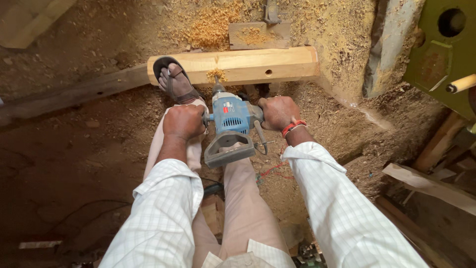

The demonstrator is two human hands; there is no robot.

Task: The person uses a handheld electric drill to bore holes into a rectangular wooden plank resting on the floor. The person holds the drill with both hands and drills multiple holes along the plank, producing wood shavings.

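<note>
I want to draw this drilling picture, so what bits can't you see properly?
Head view, all of it:
- Drill bit tip: buried in the wooden beam under a heap of shavings.
- Side handles of the blue drill: wrapped by the left hand and right hand.
- Right foot: hidden behind the drill and right hand; only the sandalled foot on the beam shows.
- Green machine: cut off by the right edge.
</note>
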